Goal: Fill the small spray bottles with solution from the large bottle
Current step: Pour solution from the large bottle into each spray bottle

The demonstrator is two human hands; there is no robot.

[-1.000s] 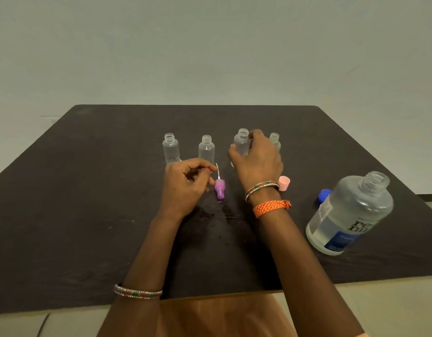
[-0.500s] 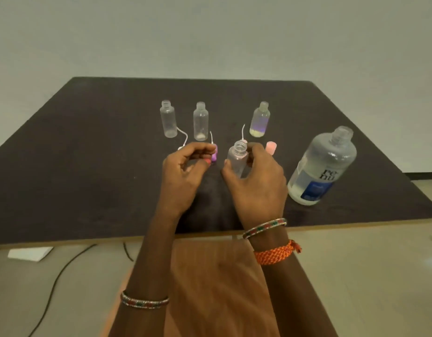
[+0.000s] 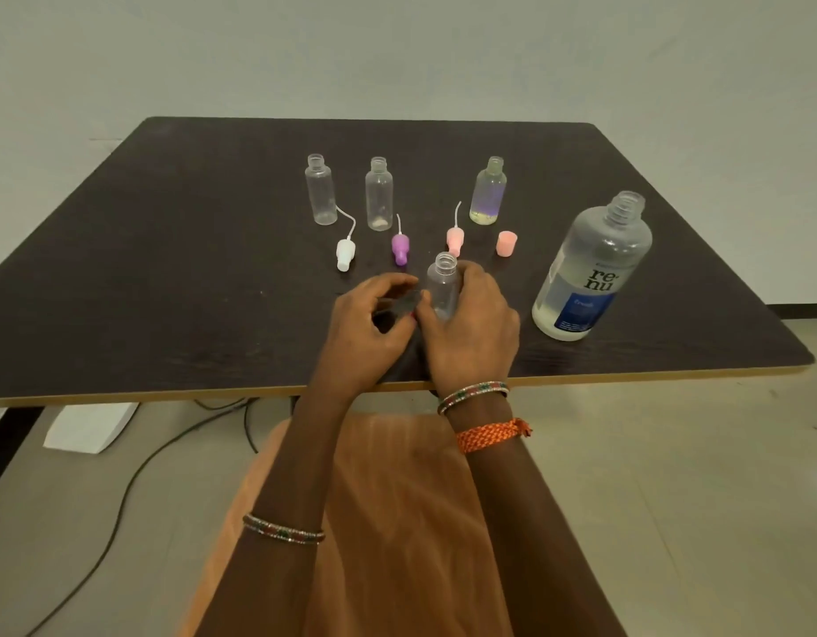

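My right hand grips a small clear bottle, upright and uncapped, near the table's front edge. My left hand is right beside it, fingers curled, pinching a small dark object that I cannot identify. Two more small bottles stand uncapped at the back. A further small bottle holds yellowish liquid. The large bottle stands open at the right, liquid in its lower part.
White, purple and pink spray heads with tubes lie on the dark table, beside a pink cap. Below the front edge are a white box and cables on the floor.
My right hand has brought the small bottle out of the back row toward the front edge. My left hand came back with it. The view has pulled back from the table.
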